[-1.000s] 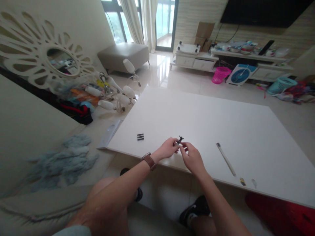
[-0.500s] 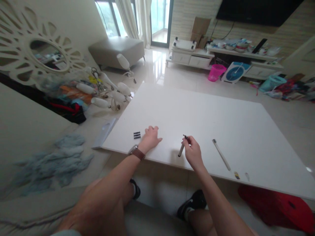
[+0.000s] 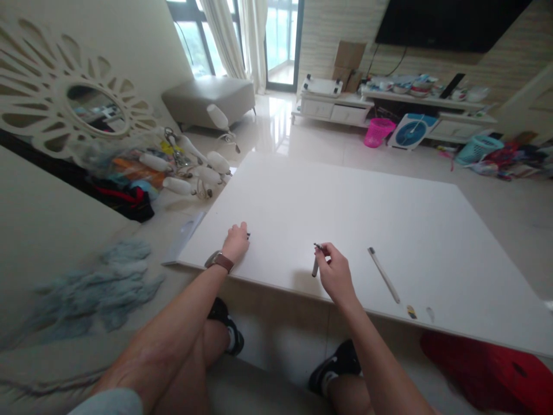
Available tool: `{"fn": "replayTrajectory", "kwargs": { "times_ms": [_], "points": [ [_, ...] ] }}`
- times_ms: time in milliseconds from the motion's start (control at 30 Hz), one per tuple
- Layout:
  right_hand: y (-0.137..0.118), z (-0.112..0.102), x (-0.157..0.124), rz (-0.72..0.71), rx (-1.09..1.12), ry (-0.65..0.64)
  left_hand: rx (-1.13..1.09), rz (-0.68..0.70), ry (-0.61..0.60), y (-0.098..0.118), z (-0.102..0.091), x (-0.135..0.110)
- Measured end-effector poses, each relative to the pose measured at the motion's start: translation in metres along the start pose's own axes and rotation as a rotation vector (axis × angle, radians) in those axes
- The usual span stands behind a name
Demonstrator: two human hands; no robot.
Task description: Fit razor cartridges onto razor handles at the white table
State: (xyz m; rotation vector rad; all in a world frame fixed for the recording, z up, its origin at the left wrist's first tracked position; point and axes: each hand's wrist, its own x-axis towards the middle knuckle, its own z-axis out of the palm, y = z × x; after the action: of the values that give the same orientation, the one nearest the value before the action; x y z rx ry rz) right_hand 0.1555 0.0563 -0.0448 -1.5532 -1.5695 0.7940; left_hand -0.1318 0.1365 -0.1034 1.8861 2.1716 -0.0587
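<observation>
My left hand (image 3: pixel 236 243) lies low over the table's left part, fingers curled and pressed together. It covers the small black sticks (image 3: pixel 248 236); only their dark right ends show beside it. Whether the fingers grip one is hidden. My right hand (image 3: pixel 336 268) is closed above the near edge, with a dark tip between thumb and forefinger. A grey, pen-like barrel (image 3: pixel 315 267) with a dark end hangs below those fingers; how the two parts join is hidden. Right of this hand, a long thin grey stick (image 3: pixel 383 275) with a dark end lies slanted on the white table (image 3: pixel 328 196).
A small yellow-and-black piece (image 3: pixel 412 312) and a clear piece (image 3: pixel 430 314) lie near the table's front edge. Left of the table stands a lamp with several white shades (image 3: pixel 178 185). A red item (image 3: pixel 488 369) sits below the right front edge.
My left hand has moved left from bare tabletop onto the small black sticks, its fingers now curled. My right hand still holds the pen-like barrel, shifted slightly left. The view has tilted up a little.
</observation>
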Motion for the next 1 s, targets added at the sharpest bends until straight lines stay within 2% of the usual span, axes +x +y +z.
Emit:
{"fn": "replayTrajectory", "kwargs": {
  "times_ms": [100,300,500,733,1000],
  "points": [
    [0.000,-0.005,-0.001,-0.016,-0.010,0.011,-0.057,0.057,0.020,-0.004,0.003,0.006],
    [-0.001,-0.009,0.000,-0.036,-0.024,0.020,-0.109,0.078,0.063,-0.017,0.010,0.023],
    [0.000,-0.007,0.001,-0.048,-0.045,0.004,-0.147,0.142,0.092,-0.019,0.016,0.024],
    [0.000,-0.006,0.000,-0.060,-0.050,-0.011,-0.197,0.116,0.107,-0.019,0.014,0.021],
    [0.002,-0.005,-0.001,-0.054,-0.052,-0.025,-0.285,0.073,0.048,-0.020,0.013,0.023]
  ]
}}
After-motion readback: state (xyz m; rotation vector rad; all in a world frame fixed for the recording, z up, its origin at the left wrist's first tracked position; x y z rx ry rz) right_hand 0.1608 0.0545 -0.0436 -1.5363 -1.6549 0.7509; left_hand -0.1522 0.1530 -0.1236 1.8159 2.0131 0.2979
